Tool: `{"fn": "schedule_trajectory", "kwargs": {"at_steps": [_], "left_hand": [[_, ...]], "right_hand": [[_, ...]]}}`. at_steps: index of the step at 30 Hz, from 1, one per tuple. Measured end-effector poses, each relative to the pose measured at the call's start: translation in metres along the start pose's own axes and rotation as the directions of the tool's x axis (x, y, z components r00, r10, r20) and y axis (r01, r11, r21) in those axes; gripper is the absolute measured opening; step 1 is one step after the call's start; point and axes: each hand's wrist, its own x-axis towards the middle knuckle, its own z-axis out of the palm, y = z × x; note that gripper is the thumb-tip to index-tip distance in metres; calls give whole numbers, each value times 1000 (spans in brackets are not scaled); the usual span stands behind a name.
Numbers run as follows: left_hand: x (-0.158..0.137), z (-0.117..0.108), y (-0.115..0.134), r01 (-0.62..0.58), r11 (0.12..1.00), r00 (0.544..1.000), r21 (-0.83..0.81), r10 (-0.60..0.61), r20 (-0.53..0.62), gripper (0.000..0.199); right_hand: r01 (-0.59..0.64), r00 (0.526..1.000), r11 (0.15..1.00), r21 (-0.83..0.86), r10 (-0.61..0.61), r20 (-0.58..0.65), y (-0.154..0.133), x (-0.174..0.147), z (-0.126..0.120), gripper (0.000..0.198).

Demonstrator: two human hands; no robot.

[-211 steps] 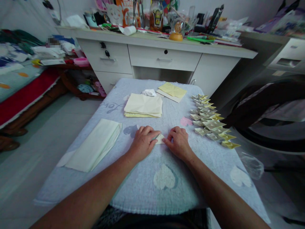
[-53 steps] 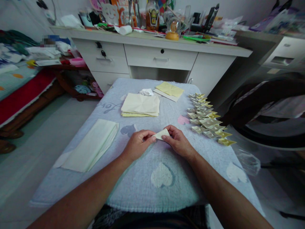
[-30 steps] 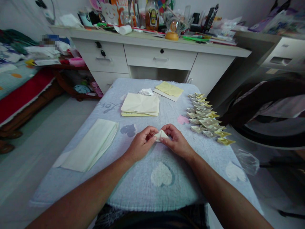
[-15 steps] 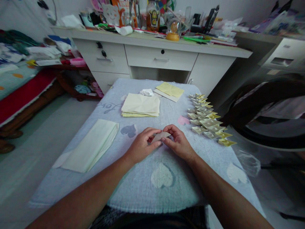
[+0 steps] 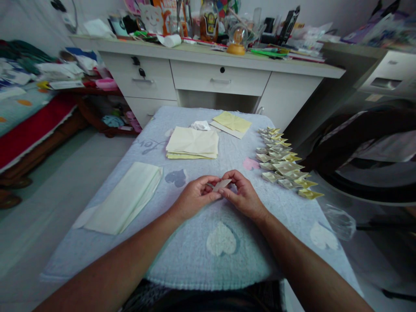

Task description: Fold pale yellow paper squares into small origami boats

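Between my two hands, above the middle of the cloth-covered table [image 5: 182, 260], is a small folded piece of paper [image 5: 222, 185]. My left hand [image 5: 196, 193] pinches its left end, thumb in front and fingers behind. On the other end, my right hand [image 5: 242, 193] is closed with its thumb along the near face. My fingers cover part of the paper. Several folded paper boats [image 5: 282, 162] stand in rows to the right of my hands, some yellowish and some pale. Beyond my hands lies a stack of cream paper sheets [image 5: 192, 141].
A folded pale-green paper bundle [image 5: 125, 199] lies on the left of the table. Yellow sheets [image 5: 232, 121] and a crumpled white tissue [image 5: 200, 125] lie at the far side. Behind stands a cluttered white desk [image 5: 221, 80]; a front-loading washing machine [image 5: 373, 130] is at right.
The folded paper has tilted and turned slightly between my fingers, so less of its face shows. Both hands stay in nearly the same place.
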Motion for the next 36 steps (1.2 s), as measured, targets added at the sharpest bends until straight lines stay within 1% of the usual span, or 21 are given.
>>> {"fn": "schedule_trajectory", "kwargs": {"at_steps": [3,6,12,16,18,21,24,28,31,33,36], "left_hand": [[1,0,-1,28,994,999,-102,-23,45,40],[1,-1,-2,32,986,998,-166,-21,67,38],[2,0,-5,27,984,999,-175,-23,28,35],[2,2,-3,27,976,1000,-214,-28,0,37],[3,3,-2,36,974,999,-225,-39,-9,37],[4,4,-2,31,968,999,-250,-41,-31,34],[4,3,-2,61,947,996,-317,-77,-39,32],[2,-1,2,128,873,989,-471,-149,-8,33],[0,-3,6,151,825,986,-545,-166,22,35],[0,-3,6,139,824,987,-550,-158,14,38],[2,-1,3,114,853,990,-509,-141,-15,50]], "right_hand": [[16,1000,1000,-2,-16,-8,0,0,-1,25],[35,999,999,-12,-35,-16,-1,0,-2,23],[86,995,984,-156,-92,-34,-3,-1,-2,16],[116,989,966,-230,-135,-68,-4,-2,-1,26],[153,980,953,-262,-180,-80,-4,-2,0,28],[230,967,935,-270,-251,-48,-5,-2,0,24],[251,965,935,-252,-261,-7,-6,-2,0,24],[263,964,934,-244,-267,17,-4,-3,-1,30],[297,955,921,-251,-293,54,-3,-3,-2,31],[325,946,909,-261,-313,86,-3,-3,-3,30],[346,938,896,-279,-323,125,-4,-3,-3,27]]}}
